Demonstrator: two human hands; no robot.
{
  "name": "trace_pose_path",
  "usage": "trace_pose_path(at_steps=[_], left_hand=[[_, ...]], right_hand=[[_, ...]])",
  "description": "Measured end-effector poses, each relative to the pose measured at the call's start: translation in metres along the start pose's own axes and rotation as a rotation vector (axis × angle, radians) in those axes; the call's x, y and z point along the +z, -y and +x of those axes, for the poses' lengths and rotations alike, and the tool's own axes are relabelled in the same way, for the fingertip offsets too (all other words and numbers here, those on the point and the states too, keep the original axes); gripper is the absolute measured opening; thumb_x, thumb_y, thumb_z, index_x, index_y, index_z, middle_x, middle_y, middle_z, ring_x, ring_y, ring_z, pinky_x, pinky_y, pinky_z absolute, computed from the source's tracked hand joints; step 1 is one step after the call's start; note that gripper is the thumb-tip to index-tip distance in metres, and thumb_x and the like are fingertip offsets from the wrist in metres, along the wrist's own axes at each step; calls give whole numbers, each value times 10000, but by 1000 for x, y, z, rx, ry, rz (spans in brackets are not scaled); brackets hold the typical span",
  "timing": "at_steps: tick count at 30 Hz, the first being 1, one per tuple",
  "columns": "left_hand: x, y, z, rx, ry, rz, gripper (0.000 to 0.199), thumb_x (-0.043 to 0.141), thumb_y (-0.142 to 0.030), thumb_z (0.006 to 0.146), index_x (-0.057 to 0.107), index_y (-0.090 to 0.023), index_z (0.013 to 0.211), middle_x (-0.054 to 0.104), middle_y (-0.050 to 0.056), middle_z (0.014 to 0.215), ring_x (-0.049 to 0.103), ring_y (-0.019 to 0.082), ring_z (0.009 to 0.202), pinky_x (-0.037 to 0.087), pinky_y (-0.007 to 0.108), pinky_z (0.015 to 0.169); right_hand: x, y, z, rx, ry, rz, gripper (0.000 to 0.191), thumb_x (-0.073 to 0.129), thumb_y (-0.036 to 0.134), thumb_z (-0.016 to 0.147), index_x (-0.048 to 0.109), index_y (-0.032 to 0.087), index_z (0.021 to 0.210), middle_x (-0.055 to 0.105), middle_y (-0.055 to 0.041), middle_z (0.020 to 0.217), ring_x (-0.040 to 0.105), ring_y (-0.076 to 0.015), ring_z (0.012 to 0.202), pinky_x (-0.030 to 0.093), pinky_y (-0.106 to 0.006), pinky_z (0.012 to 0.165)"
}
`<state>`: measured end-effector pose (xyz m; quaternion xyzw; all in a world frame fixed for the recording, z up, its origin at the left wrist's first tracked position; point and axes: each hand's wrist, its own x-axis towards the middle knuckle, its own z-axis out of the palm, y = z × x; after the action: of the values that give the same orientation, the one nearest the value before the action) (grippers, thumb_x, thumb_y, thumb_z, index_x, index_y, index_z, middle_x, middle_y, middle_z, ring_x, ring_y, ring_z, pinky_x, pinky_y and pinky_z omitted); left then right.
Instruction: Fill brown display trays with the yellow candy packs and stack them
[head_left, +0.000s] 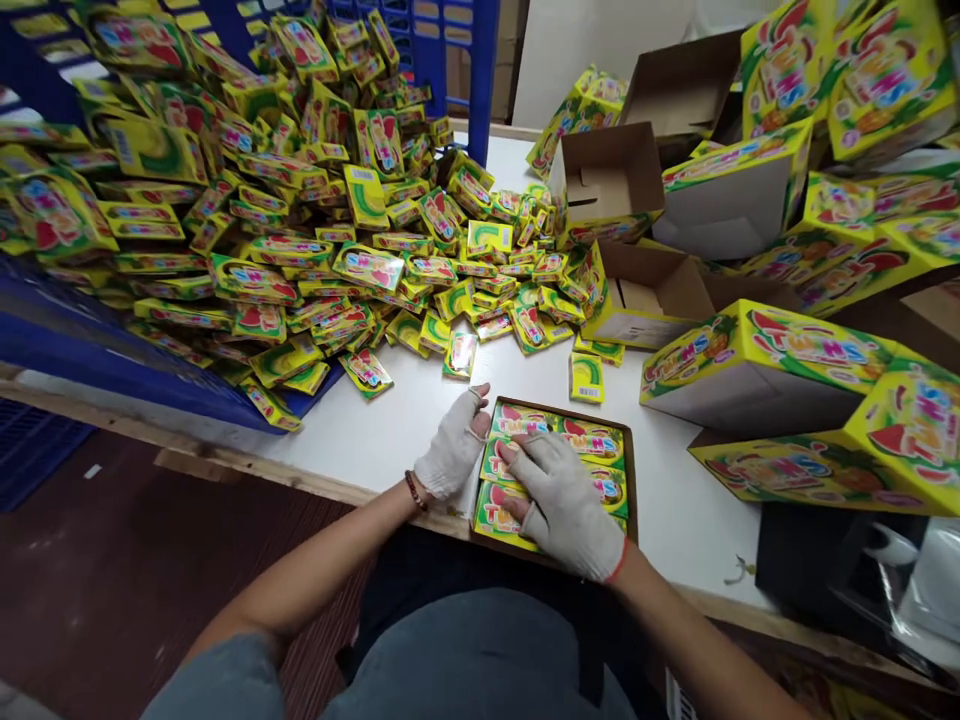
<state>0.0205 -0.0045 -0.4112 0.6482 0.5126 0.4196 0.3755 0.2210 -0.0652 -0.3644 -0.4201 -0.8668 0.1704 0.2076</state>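
A shallow open carton (631, 470) lies at the table's front edge, with several small yellow-green packs (589, 437) marked "TWINS" flat inside in rows. My left hand (455, 445), in a white glove with bare fingertips, is at the carton's left side, its fingers extended and nothing seen in them. Across the packs rests my right hand (568, 500), also gloved, fingers spread and slightly bent over the top faces. It covers part of the middle and lower packs. Just beyond the carton lie a loose pack (586, 378) and another pack (460, 355).
A large heap of small packs (300, 230) spills from a tipped blue crate (225, 385) at left onto the white table (352, 440). Open display boxes (660, 290) and bigger printed cartons (795, 370) crowd the right. A black object (810, 560) sits at front right.
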Motion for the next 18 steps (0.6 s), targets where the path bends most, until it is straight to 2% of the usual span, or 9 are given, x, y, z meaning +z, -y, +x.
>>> trace_pose_path(at_steps=[2,4,6,8,10,13,14,16,18], left_hand=[[2,3,18,-44,-44,234,381,392,-302,977,540,-151,1294,601,138,1294,574,239,1185,459,397,1051],[-2,6,46,-124,-51,560,299,511,-298,920,609,-138,1153,612,159,1200,552,296,1176,446,442,1039],[-6,7,74,-192,-1,798,325,640,-312,836,623,-137,1110,594,178,1183,542,344,1152,453,469,991],[-8,8,91,-216,35,884,414,702,-303,782,607,-150,1155,567,186,1222,548,350,1127,465,457,949],[-7,7,94,-231,25,796,401,690,-299,795,598,-158,1159,581,171,1188,574,319,1075,478,425,916],[-4,-8,76,-162,-102,469,420,649,-340,834,565,-158,1203,615,138,1141,600,273,1047,494,402,927],[-3,-17,66,-98,-165,364,465,645,-344,835,540,-156,1247,612,137,1172,599,268,1073,493,404,950],[3,-38,42,80,-240,251,582,649,-345,827,475,-163,1351,579,145,1273,574,269,1166,474,415,1018],[10,-55,20,234,-200,236,648,651,-346,819,438,-181,1408,548,150,1341,527,287,1262,436,440,1084]], right_hand=[[6,7,2,-13,26,-94,443,625,311,896,631,112,1292,632,-203,1241,536,-352,1185,435,-599,1039],[9,7,1,-23,25,-131,451,625,289,888,627,116,1304,620,-204,1284,519,-364,1217,417,-623,1055],[10,1,-2,-42,11,-98,474,626,289,879,610,121,1322,612,-199,1310,510,-364,1248,406,-628,1076],[8,-7,-7,-74,-41,7,525,607,314,890,557,122,1375,587,-199,1355,487,-355,1308,398,-616,1103],[4,-13,-11,-14,-175,132,545,563,340,919,502,139,1421,547,-196,1413,460,-339,1363,401,-595,1118],[-6,-17,-2,285,-377,298,420,497,359,963,561,182,1339,612,-167,1329,567,-302,1263,467,-532,1069],[-10,-17,6,372,-402,374,394,489,371,970,578,187,1306,641,-156,1280,609,-285,1203,491,-503,1043],[-15,-16,26,432,-384,559,422,498,413,962,559,182,1310,671,-147,1224,655,-261,1111,537,-451,974],[-21,-16,46,406,-346,677,483,518,432,940,527,167,1344,673,-148,1226,665,-250,1069,555,-422,925]])
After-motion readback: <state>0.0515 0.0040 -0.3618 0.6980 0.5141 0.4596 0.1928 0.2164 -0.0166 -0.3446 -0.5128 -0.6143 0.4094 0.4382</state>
